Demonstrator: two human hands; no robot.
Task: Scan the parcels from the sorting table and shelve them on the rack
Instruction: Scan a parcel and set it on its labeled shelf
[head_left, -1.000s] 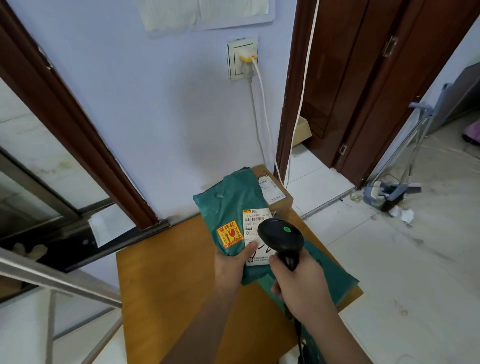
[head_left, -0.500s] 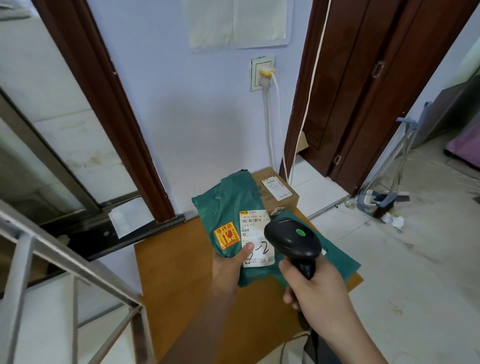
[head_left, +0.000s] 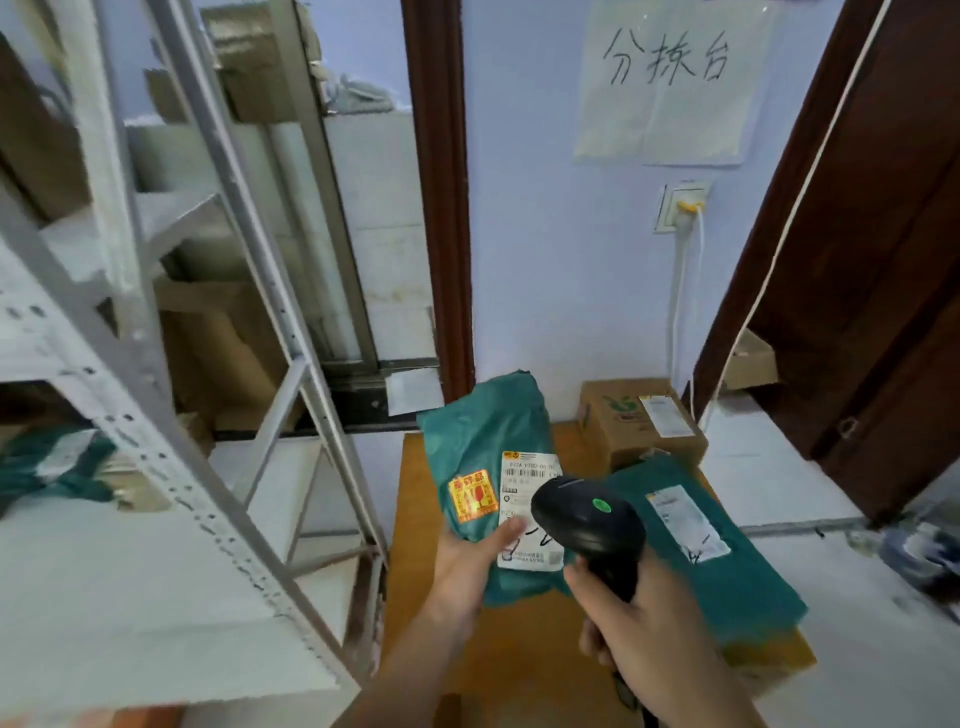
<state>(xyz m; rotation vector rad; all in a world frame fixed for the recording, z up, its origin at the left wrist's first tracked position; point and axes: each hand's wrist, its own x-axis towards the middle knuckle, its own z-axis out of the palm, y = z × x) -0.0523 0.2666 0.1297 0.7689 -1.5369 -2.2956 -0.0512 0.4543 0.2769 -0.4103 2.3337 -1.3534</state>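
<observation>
My left hand (head_left: 467, 566) grips the lower edge of a green plastic parcel (head_left: 488, 431) and holds it tilted up above the wooden sorting table (head_left: 415, 545). The parcel carries an orange fragile sticker and a white barcode label, with my thumb on the label. My right hand (head_left: 654, 629) is closed around the handle of a black barcode scanner (head_left: 587, 519), whose head with a green dot sits just right of the label. A second green parcel (head_left: 737, 561) lies on the table under the scanner. A brown cardboard box (head_left: 628, 431) stands at the table's back.
A grey metal rack (head_left: 171, 395) fills the left side, its post close to the table's left edge; a green parcel (head_left: 52, 467) lies on a lower shelf. A wall socket with a white cable (head_left: 680, 291) and a dark wooden door frame (head_left: 831, 260) stand behind and right.
The view has swung left, bringing the rack into sight. Both hands keep their grips; the held parcel and scanner stay close together above the table.
</observation>
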